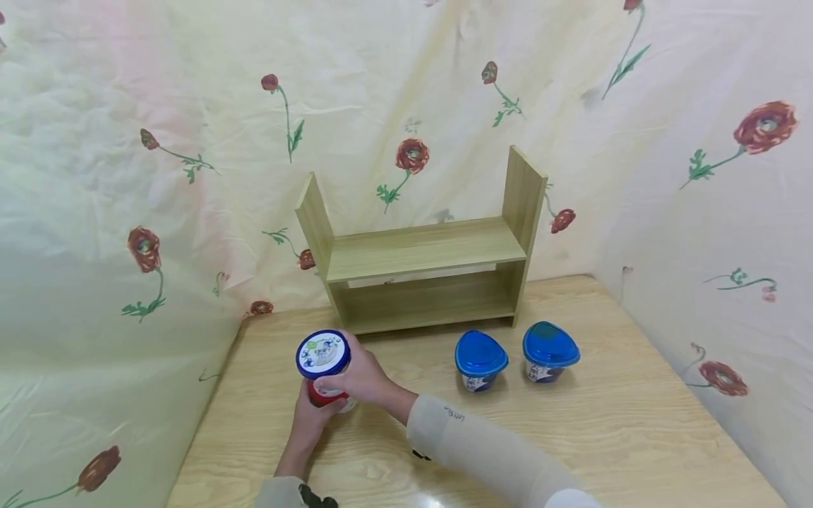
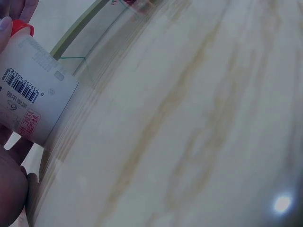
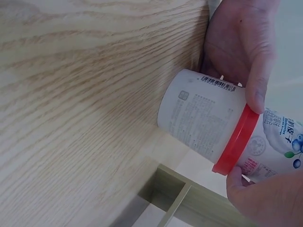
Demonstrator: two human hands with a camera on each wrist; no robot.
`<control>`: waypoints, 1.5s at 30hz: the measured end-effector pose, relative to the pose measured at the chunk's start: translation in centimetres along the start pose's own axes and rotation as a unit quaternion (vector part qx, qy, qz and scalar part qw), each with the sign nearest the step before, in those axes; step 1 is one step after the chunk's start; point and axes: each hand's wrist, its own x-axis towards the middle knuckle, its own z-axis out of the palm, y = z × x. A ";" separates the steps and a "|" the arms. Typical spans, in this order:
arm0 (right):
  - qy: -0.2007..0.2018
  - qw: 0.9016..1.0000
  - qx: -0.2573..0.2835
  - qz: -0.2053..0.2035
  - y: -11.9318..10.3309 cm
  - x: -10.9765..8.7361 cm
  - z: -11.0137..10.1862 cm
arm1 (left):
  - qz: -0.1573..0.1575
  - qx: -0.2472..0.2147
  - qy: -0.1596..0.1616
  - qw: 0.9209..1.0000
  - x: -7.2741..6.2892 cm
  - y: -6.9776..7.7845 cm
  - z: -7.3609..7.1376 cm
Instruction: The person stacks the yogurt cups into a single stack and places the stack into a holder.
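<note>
Both hands grip the stacked cups [image 1: 325, 370] at the surface's [image 1: 571, 437] front left: left hand [image 1: 309, 421] fingers curl around the lower cup, right hand [image 1: 362, 377] fingers clamp the upper. Better keep them upright.

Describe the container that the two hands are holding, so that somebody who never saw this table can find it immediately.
Start from the small two-tier wooden shelf at the back of the light wooden table. In front of its left end, both hands hold stacked round white cups; the top one has a printed blue-rimmed lid and sits over a red rim. Unlike the two blue-lidded tubs standing untouched to the right, it is taller and gripped.
</note>
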 end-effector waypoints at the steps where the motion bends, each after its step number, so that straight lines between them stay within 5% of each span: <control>1: -0.001 1.000 0.001 -0.001 0.0 0.0 0.0 | -0.004 0.001 0.001 1.000 0.0 0.1 -0.1; 16: -0.018 0.998 -0.049 0.039 -0.3 -0.6 -1.4 | -0.032 -0.022 -0.009 0.999 0.0 0.0 0.0; 29: -0.105 0.993 -0.057 0.003 -0.3 -3.1 -9.7 | -0.037 -0.013 -0.005 0.999 -0.2 0.4 0.1; 45: -0.082 0.994 -0.053 -0.039 0.5 -4.9 -18.6 | -0.039 -0.015 -0.004 0.999 -0.1 0.4 0.2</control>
